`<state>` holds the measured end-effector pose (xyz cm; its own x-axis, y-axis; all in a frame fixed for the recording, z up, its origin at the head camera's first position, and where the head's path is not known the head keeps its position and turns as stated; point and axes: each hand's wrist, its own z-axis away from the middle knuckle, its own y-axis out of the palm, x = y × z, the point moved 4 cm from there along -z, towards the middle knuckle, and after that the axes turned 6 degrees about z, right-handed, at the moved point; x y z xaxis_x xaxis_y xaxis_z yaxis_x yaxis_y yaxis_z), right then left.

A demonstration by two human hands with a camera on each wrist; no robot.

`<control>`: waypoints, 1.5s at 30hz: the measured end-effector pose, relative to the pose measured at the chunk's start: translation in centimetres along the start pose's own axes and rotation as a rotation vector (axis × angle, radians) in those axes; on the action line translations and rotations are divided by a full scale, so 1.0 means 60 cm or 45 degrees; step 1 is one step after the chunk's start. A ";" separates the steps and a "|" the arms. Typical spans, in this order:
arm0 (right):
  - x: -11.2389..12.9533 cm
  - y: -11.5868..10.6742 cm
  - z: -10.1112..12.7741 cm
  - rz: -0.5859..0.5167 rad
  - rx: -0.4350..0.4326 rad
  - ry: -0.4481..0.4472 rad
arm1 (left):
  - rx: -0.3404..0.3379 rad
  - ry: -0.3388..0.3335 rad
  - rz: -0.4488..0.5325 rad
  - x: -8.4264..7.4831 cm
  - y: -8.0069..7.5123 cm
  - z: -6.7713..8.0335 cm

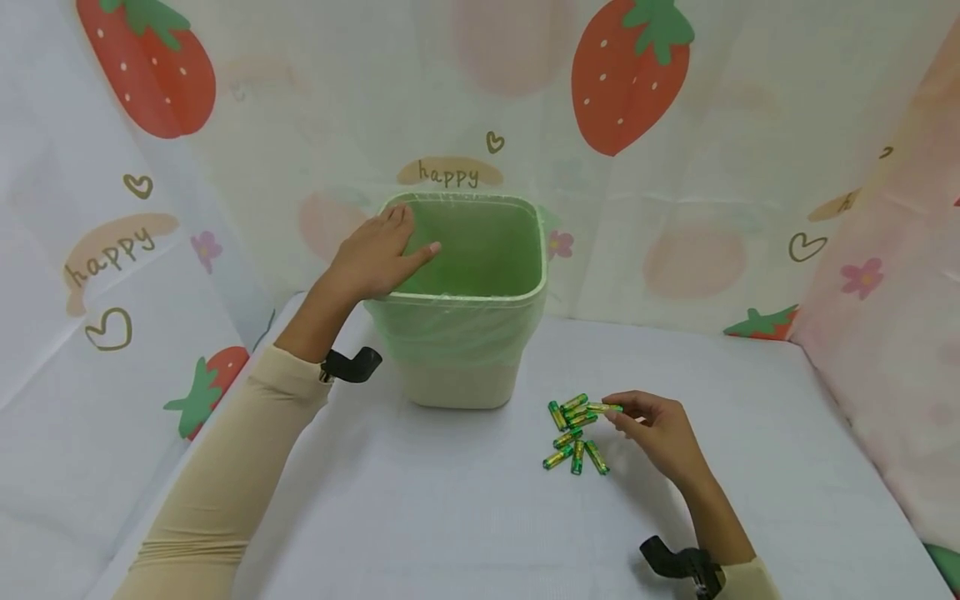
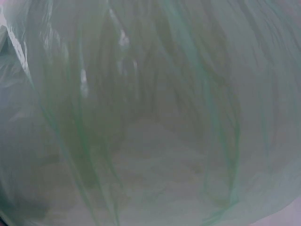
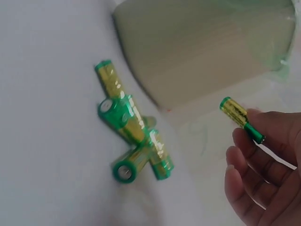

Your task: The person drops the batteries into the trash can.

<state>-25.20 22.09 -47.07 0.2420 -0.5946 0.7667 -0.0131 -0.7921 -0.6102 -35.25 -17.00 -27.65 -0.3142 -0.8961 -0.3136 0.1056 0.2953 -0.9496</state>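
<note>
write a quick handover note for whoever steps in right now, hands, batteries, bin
Left hand: fingers straight, resting on the near-left rim of the bin, which has a green liner.
Right hand: pinch grip on one battery, lifted just beside the pile.
Pile of batteries: green and gold, loose on the white table, in front of the bin and to its right.
Done: one battery picked up; no batteries visible in the bin.
Left: the held battery and the whole pile are outside the bin.

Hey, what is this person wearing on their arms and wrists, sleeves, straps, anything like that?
Both arms wear long, close-fitting beige sleeves ending at the wrist; the left sleeve shows almost whole, the right sleeve only at its cuff. Each wrist carries a black camera mount. Both hands are bare, with no rings or gloves visible.
</note>
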 end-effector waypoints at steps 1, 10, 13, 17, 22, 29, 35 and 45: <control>0.008 -0.002 0.001 0.014 -0.008 -0.010 | 0.000 0.000 -0.001 0.001 0.000 0.000; 0.070 -0.019 0.018 0.004 -0.026 -0.058 | 0.007 -0.009 0.007 0.006 0.005 0.000; 0.088 -0.023 0.023 -0.049 -0.023 -0.108 | 0.009 -0.007 0.007 0.006 0.005 -0.003; 0.111 -0.029 0.026 -0.096 -0.033 -0.169 | 0.004 -0.007 -0.001 0.005 0.000 -0.006; 0.137 -0.039 0.032 -0.066 -0.081 -0.238 | 0.009 -0.014 -0.002 0.000 -0.002 -0.006; 0.185 -0.060 0.019 -0.014 -0.108 -0.406 | -0.004 -0.004 -0.010 0.002 0.002 -0.004; 0.224 -0.084 0.001 0.010 -0.130 -0.536 | -0.010 0.005 -0.002 -0.004 0.002 -0.013; 0.281 -0.106 -0.035 0.110 -0.155 -0.628 | -0.035 0.022 0.011 0.001 0.002 -0.005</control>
<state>-23.05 16.80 -29.82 0.6634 -0.5464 0.5113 -0.1590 -0.7706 -0.6172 -35.53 -16.93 -27.82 -0.3298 -0.8875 -0.3219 0.0822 0.3126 -0.9463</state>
